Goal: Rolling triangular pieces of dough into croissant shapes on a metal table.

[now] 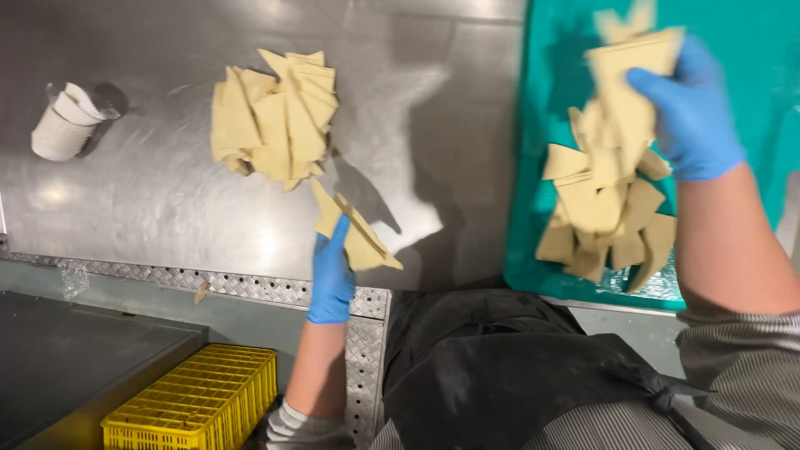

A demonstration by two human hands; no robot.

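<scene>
My left hand [332, 279], in a blue glove, holds a couple of pale triangular dough pieces [354, 229] above the steel table's front edge. A heap of similar dough triangles [273, 117] lies on the steel table [150, 192] beyond it. My right hand [690, 108], also blue-gloved, grips a stack of dough pieces [629, 79] over a teal cutting board [542, 75]. Under it a second pile of dough triangles [604, 212] rests on the board.
A stack of white paper cups [65, 125] lies on its side at the table's far left. A yellow plastic crate [200, 404] stands on the floor below. I wear a black apron [492, 375] and striped sleeves.
</scene>
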